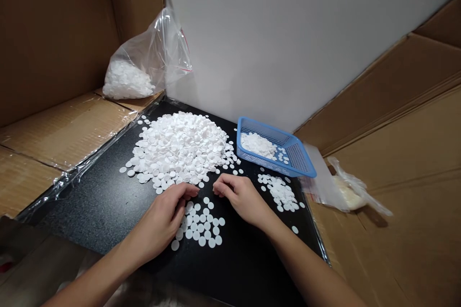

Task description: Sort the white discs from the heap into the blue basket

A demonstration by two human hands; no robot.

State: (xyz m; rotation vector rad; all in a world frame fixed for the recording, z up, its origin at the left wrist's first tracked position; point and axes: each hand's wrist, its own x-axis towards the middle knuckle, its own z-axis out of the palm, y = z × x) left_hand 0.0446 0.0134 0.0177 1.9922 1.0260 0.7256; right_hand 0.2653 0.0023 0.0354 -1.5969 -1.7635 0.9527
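Small white round discs lie in a large heap [183, 144] on the black tabletop. My left hand [163, 218] is at the front edge of this heap, its fingers loosely bent and the thumb apart from them. Beside and partly under it is a flat, single-layer spread of discs [201, 226]. To the right of that spread, my right hand [243, 196] hovers low over the table with fingers curled in toward the thumb. Whatever its fingertips hold, if anything, is hidden. A smaller pile of discs [283, 193] lies right of my right hand.
A blue plastic basket [308, 165] with discs inside stands at the back right. A clear bag of discs [129, 79] leans at the back left. Another plastic bag [347, 192] lies on the right. Cardboard [396, 153] and a white wall [288, 33] enclose the table.
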